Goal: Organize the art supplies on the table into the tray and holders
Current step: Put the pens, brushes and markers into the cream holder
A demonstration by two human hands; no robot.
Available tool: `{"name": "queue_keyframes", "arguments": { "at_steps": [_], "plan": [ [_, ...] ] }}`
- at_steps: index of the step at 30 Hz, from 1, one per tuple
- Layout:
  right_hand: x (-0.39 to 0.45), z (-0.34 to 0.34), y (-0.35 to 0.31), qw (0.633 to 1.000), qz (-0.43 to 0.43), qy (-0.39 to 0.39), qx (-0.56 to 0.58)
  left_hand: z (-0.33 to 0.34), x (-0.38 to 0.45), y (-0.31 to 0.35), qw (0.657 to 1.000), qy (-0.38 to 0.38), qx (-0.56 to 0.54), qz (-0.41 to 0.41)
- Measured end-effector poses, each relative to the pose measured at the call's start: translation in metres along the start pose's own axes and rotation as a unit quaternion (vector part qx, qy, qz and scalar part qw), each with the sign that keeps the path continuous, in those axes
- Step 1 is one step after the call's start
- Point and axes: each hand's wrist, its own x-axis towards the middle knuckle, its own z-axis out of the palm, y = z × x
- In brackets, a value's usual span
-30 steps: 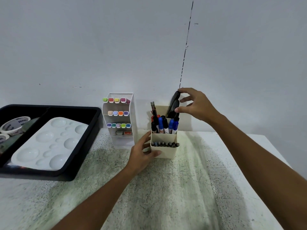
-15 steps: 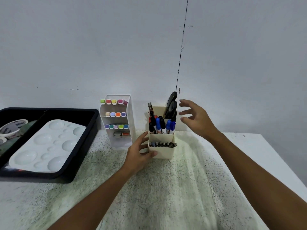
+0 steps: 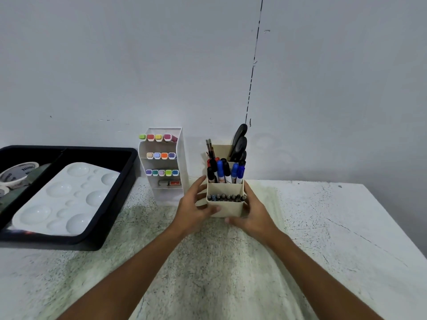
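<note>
Both hands clasp a cream pen holder (image 3: 227, 207) near the back of the table (image 3: 323, 239): the left hand (image 3: 193, 210) curls round its left side, the right hand (image 3: 253, 214) round its right. It holds markers (image 3: 225, 170), pencils (image 3: 226, 197), brushes (image 3: 209, 148) and scissors (image 3: 239, 144). Just beside it, a white rack (image 3: 179, 162) carries coloured markers. Far left, a black tray (image 3: 120, 179) holds a paint palette (image 3: 67, 199) and tape rolls (image 3: 16, 173).

A white tabletop (image 3: 323, 227), speckled with black flecks and stained pale green across its middle, carries everything in view. Behind it rises a plain light-grey wall (image 3: 115, 65). A thin, broken black vertical line (image 3: 253, 65) runs down the wall to just above the tabletop's far edge.
</note>
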Motion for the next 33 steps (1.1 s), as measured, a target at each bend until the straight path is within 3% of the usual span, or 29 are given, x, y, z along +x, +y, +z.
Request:
{"name": "queue_keyframes", "arguments": {
  "at_steps": [7, 33],
  "plan": [
    [0.002, 0.014, 0.004, 0.997, -0.004, 0.080, 0.020, 0.002, 0.002, -0.001, 1.000, 0.007, -0.003, 0.001],
    [-0.020, -0.037, 0.020, 0.994, 0.003, 0.104, -0.033, 0.054, 0.003, 0.001, 0.999, -0.007, 0.001, 0.031]
  ]
}}
